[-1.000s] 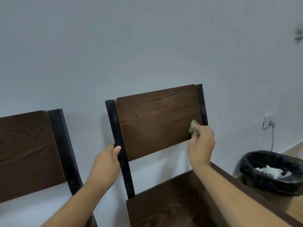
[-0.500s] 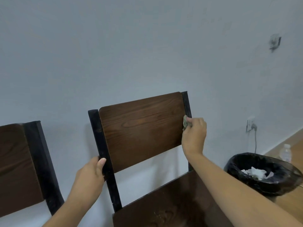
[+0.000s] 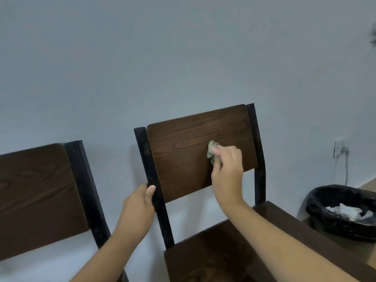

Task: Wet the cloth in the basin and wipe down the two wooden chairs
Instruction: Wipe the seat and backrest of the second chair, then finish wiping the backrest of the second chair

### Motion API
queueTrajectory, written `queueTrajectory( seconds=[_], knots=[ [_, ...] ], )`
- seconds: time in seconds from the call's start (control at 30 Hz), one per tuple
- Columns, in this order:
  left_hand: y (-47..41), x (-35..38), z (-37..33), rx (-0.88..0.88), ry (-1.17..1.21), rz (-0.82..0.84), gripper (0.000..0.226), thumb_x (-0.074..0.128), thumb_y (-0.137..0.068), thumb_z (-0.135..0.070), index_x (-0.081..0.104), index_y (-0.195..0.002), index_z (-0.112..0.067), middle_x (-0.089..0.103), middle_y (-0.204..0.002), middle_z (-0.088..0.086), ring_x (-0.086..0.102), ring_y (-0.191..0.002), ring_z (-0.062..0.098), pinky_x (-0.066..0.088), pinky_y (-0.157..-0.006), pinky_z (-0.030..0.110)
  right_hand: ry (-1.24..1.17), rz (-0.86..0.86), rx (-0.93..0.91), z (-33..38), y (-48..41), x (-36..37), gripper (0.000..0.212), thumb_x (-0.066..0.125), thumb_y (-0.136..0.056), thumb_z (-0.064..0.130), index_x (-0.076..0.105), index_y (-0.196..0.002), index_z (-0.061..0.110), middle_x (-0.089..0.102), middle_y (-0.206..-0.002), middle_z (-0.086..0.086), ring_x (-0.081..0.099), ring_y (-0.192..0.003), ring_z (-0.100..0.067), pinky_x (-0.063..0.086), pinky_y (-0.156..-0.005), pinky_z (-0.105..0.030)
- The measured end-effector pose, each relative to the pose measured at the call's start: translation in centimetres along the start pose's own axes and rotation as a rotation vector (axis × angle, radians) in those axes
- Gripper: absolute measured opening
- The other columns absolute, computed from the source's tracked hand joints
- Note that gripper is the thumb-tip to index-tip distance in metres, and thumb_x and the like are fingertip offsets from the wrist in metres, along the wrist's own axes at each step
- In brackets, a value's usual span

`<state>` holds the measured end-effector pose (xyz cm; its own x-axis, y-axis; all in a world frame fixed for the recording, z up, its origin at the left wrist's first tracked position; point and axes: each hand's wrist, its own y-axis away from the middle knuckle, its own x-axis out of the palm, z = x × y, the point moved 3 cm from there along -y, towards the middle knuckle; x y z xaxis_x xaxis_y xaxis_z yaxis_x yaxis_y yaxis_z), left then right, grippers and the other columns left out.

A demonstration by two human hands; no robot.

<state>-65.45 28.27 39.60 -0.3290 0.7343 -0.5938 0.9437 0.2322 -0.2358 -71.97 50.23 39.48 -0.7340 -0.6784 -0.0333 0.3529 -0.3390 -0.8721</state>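
Observation:
Two dark wooden chairs with black frames stand against a pale wall. The right chair (image 3: 183,155) shows its backrest and part of its seat. My left hand (image 3: 140,208) grips that chair's left black post below the backrest's middle. My right hand (image 3: 227,171) holds a small grey-green cloth (image 3: 212,149) bunched in its fingers, pressed against the right half of the backrest panel. The left chair (image 3: 36,196) shows only its backrest, cut off by the frame's left edge. No basin is in view.
A black-lined waste bin (image 3: 341,216) with white crumpled paper stands on the floor at the right, close to the right chair's seat. A wall socket with a plug and cord (image 3: 340,149) sits above it. The wall is directly behind both chairs.
My right hand has slid the cloth leftward from the backrest's right edge toward its middle. My left hand keeps its grip on the left post. The view has shifted.

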Motion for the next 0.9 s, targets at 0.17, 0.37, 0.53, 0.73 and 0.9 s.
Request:
queueTrajectory(
  seconds=[0.17, 0.37, 0.53, 0.73, 0.9],
  knots=[
    [0.0, -0.3, 0.1, -0.022, 0.000, -0.006, 0.032, 0.037, -0.108, -0.036, 0.059, -0.089, -0.024, 0.070, -0.088, 0.010, 0.071, -0.087, 0.029, 0.061, -0.086, 0.053, -0.116, 0.412, -0.449, 6.6, 8.4, 2.7, 0.019, 0.064, -0.099, 0.007, 0.073, -0.115, 0.003, 0.071, -0.105, -0.011, 0.063, -0.093, -0.023, 0.054, -0.083, -0.029],
    [0.2, -0.1, 0.2, -0.033, 0.048, 0.028, 0.029, 0.037, -0.109, -0.035, 0.059, -0.096, -0.021, 0.068, -0.091, 0.010, 0.070, -0.094, 0.032, 0.060, -0.093, 0.052, -0.047, 0.126, -0.293, 8.4, 1.4, 4.1, 0.012, 0.067, -0.092, -0.005, 0.074, -0.101, 0.000, 0.067, -0.091, -0.013, 0.060, -0.085, -0.025, 0.054, -0.076, -0.032],
    [0.2, -0.4, 0.5, -0.004, 0.059, 0.033, 0.034, 0.037, -0.109, -0.033, 0.065, -0.102, -0.015, 0.071, -0.095, 0.015, 0.071, -0.092, 0.031, 0.061, -0.089, 0.053, -0.044, 0.247, -0.424, 8.3, 6.6, 4.1, 0.018, 0.066, -0.094, 0.001, 0.075, -0.109, -0.001, 0.071, -0.099, -0.013, 0.062, -0.089, -0.024, 0.055, -0.077, -0.030],
    [0.4, -1.5, 0.7, -0.004, 0.023, 0.105, 0.035, 0.042, -0.109, -0.032, 0.066, -0.097, -0.008, 0.072, -0.101, 0.023, 0.070, -0.098, 0.042, 0.057, -0.094, 0.056, 0.022, 0.594, -0.203, 7.6, 11.6, 1.9, 0.029, 0.068, -0.088, -0.009, 0.072, -0.112, 0.007, 0.060, -0.098, -0.003, 0.056, -0.089, -0.017, 0.056, -0.070, -0.030],
    [5.2, -7.1, 5.7, 0.169, -0.126, 0.143, 0.033, 0.057, -0.103, -0.026, 0.063, -0.136, -0.024, 0.068, -0.108, -0.005, 0.067, -0.093, 0.013, 0.057, -0.093, 0.038, -0.159, 0.724, 0.184, 13.7, 13.3, 1.1, 0.022, 0.065, -0.095, -0.002, 0.076, -0.104, 0.016, 0.061, -0.096, 0.005, 0.061, -0.085, -0.003, 0.049, -0.070, -0.005]
  ],
)
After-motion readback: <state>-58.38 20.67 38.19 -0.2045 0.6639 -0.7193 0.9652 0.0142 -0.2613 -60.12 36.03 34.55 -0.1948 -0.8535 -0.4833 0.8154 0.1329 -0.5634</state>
